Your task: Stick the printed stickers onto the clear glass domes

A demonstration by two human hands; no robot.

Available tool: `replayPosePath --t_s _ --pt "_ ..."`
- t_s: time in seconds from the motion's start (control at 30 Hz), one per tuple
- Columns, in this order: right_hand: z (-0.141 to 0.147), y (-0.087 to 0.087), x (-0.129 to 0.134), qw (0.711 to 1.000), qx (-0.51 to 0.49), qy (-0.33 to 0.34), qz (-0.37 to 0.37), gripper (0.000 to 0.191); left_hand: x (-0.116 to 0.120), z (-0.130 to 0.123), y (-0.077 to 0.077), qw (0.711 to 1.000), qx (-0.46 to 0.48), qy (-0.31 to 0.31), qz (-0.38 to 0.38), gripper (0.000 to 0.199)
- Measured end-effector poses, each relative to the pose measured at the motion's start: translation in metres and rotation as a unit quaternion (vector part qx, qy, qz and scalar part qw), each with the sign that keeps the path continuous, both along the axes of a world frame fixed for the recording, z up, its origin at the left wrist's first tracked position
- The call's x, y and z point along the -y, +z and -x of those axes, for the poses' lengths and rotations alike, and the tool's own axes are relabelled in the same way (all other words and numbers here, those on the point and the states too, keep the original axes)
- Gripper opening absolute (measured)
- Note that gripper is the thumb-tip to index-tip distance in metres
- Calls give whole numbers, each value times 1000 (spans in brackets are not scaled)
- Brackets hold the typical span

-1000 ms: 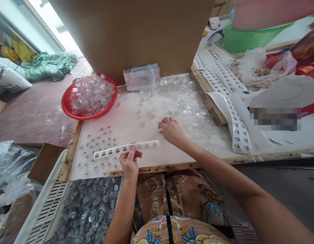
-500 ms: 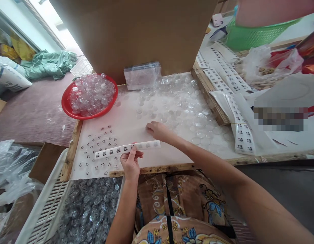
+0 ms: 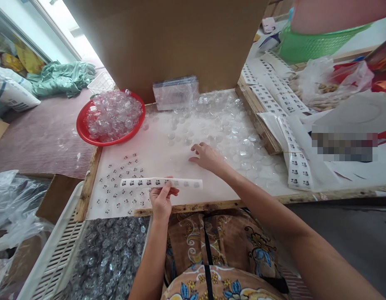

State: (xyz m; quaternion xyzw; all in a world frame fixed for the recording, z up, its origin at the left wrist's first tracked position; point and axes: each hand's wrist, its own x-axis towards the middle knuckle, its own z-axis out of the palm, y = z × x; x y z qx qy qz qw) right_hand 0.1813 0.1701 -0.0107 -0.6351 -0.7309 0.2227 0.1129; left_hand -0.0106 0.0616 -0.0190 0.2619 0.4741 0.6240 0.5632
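Note:
My left hand (image 3: 162, 199) pinches a white sticker strip (image 3: 149, 182) printed with a row of small black panda figures, held above the near edge of the white board (image 3: 143, 146). Over the middle of the board is my right hand (image 3: 205, 157), fingers apart and nothing visible between them, close to the scattered clear discs (image 3: 218, 125). To the left of the strip lie several clear pieces bearing panda stickers (image 3: 118, 183). A red bowl (image 3: 83, 135) heaped with clear discs rests at the board's far left corner.
A tall cardboard panel (image 3: 177, 46) stands behind a wrapped clear stack (image 3: 171, 95). Wooden strips edge the board. More sticker sheets (image 3: 294, 154) lie right, near a green basket (image 3: 314, 46). A white crate (image 3: 61, 246) with stickered discs (image 3: 108, 254) sits below left.
My right hand has moved right and slightly away from me, its fingers spreading. The strip in my left hand has shifted a little right and turned more level.

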Motion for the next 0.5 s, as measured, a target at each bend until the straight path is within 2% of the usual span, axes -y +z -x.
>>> replayPosePath --t_s 0.1,0.2,0.4,0.5 --pt "7 -6 1 994 -5 96 -56 40 2 0 0 999 -6 -36 0 29" --pt "13 -9 -1 987 5 151 -51 32 3 1 0 999 -14 -44 -2 28" --pt "2 -5 0 996 12 91 9 30 3 -1 2 999 -30 -45 2 30" --pt "-1 0 4 997 -12 80 1 23 2 -1 3 999 -27 -38 7 31"
